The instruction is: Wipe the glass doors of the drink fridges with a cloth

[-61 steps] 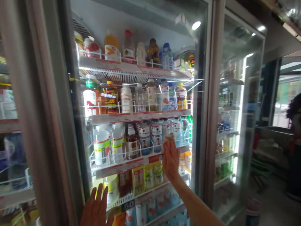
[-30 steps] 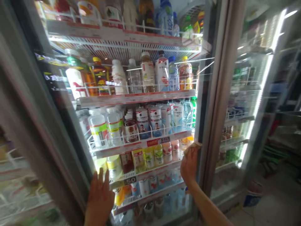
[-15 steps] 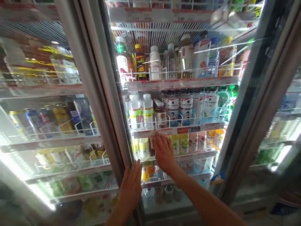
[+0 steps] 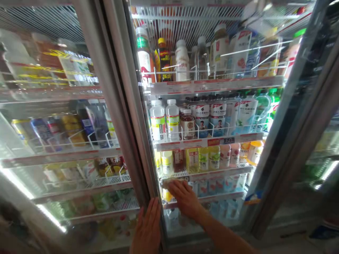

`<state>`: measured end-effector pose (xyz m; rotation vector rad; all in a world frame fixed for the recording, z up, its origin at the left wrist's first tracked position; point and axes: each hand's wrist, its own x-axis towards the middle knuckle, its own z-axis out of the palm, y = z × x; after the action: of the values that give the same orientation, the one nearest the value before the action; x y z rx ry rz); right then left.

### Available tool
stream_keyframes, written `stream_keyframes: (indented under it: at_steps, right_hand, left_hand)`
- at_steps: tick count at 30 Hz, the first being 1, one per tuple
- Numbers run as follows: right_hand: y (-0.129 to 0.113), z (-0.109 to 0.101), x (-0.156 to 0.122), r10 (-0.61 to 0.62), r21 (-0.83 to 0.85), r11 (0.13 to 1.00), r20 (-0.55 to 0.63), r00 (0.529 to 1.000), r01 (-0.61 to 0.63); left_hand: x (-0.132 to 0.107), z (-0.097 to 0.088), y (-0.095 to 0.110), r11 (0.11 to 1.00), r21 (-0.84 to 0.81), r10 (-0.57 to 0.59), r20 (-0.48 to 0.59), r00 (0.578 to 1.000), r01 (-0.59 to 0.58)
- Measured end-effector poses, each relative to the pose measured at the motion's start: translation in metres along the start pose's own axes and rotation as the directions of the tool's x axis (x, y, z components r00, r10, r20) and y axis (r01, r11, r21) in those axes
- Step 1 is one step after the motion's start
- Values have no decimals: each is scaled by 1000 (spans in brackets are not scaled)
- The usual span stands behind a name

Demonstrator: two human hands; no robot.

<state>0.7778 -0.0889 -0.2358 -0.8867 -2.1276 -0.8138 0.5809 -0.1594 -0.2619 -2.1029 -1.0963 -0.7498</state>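
Observation:
A glass cooler door (image 4: 209, 229) stands in front of me, with lit shelves of drinks behind it. My right hand (image 4: 185, 198) is against the glass at the height of the lower shelves. Its fingers press together over a small pale cloth (image 4: 167, 182), mostly hidden and blurred. Lower and to the left, my left hand (image 4: 147, 225) lies with fingers stretched out on the metal door frame (image 4: 132, 106), holding nothing. Closest behind my right hand are yellow-labelled bottles (image 4: 167, 162) and a dark red drink bottle (image 4: 179, 160).
Clear bottles (image 4: 172, 120) with white caps stand on the middle shelf, larger bottles (image 4: 182, 60) above. A second glass door with more drinks (image 4: 97, 123) is at the left. Another metal frame (image 4: 291, 141) runs down the right. Light streaks reflect on the glass.
My right hand has moved down the glass, from the middle shelf's price strip to a lower shelf. My left hand sits slightly lower in view, still on the frame. The view has shifted a little.

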Motion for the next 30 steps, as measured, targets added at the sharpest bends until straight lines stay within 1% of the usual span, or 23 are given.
stream_keyframes:
  at_steps: [3,4,5,7,9,10,11,13,14,15,16,18,19,20,21,22,23,24,25,26,27,29,30]
  right_hand:
    - [12,-4,-8,183,-63,980,-91,979,-189]
    - [15,-4,-15,217,-66,972,-100,971,-224]
    - [16,-4,-24,218,-61,973,-83,972,-223]
    - [16,-3,-43,128,-36,991,6,992,-127]
    - [17,-4,-50,52,-13,999,85,995,-51]
    - [18,-5,-47,66,-19,998,86,994,-65]
    - [20,-7,-40,115,-34,993,57,992,-113]
    - [24,-11,-21,252,-68,965,-50,966,-255]
    - [26,-13,-15,291,-78,951,-95,952,-299]
    - [29,-14,-14,294,-85,949,-113,949,-304]
    - [33,-16,-17,262,-89,958,-101,960,-271]
    - [48,-23,-36,185,-90,978,-51,981,-189]
    - [60,-29,-49,198,-96,974,-60,978,-203]
    - [74,-36,-60,254,-109,958,-109,961,-266]
    - [89,-44,-70,340,-119,923,-193,920,-366]
    - [104,-52,-76,432,-120,868,-296,852,-482]
    - [118,-59,-78,507,-112,801,-394,766,-588]
    - [127,-65,-78,559,-99,738,-466,686,-668]
    - [134,-71,-76,587,-85,698,-499,637,-711]
    - [137,-74,-72,591,-85,701,-486,644,-708]
    - [139,-77,-68,569,-94,742,-434,699,-663]
    - [144,-84,-63,445,-115,865,-274,853,-488]
    - [150,-88,-62,400,-125,892,-233,886,-435]
  left_hand:
    - [13,6,6,1000,13,-20,-9,1000,20]
    - [17,8,8,1000,13,-20,-10,1000,20]
    - [20,10,10,1000,8,-13,-10,1000,13]
    - [27,14,12,1000,-14,8,-14,1000,-8]
    - [33,17,13,999,-27,22,-19,1000,-22]
    - [37,18,13,999,-27,21,-25,999,-22]
    - [42,20,13,1000,-27,15,-30,999,-16]
    - [52,23,15,1000,-22,13,-45,999,-14]
    - [58,25,16,1000,-18,15,-58,998,-16]
    - [63,27,18,1000,-17,20,-69,997,-21]
    - [67,28,20,999,-25,19,-78,997,-21]
    - [75,32,23,998,-64,1,-107,994,-8]
    - [78,35,24,997,-82,-8,-115,993,-1]
    - [80,37,25,996,-90,-14,-118,993,4]
    - [82,39,25,996,-84,-18,-118,993,8]
    - [84,41,25,998,-69,-17,-115,993,9]
    - [86,43,25,999,-52,-8,-110,994,2]
    - [87,45,26,999,-44,-11,-110,994,6]
    - [88,48,26,999,-49,-28,-120,992,22]
    - [89,50,27,998,-60,-44,-130,991,37]
    - [89,52,28,996,-72,-55,-137,989,45]
    - [88,58,29,995,-85,-67,-140,988,55]
    - [87,60,30,995,-84,-67,-139,988,56]
